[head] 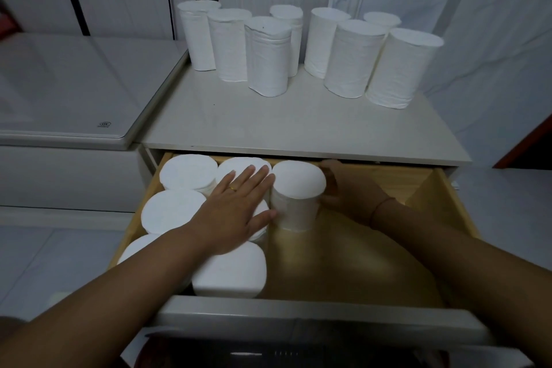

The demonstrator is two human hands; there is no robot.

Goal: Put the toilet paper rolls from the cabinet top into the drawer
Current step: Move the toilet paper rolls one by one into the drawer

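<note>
Upright, far centre of pale wooden drawer (352, 263): white cylindrical toilet paper roll (297, 191), clasped from right by right grip (349, 191); left grip (236, 206) flat, uncurled, at its left.

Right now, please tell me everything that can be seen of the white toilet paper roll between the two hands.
The white, soft-looking toilet paper roll stands upright inside the light wooden drawer, in the back row. Its flat top is rounded, with no hole visible. The right hand curls around its right side. The left hand lies flat on the neighbouring white rolls, thumb against its left side.
</note>
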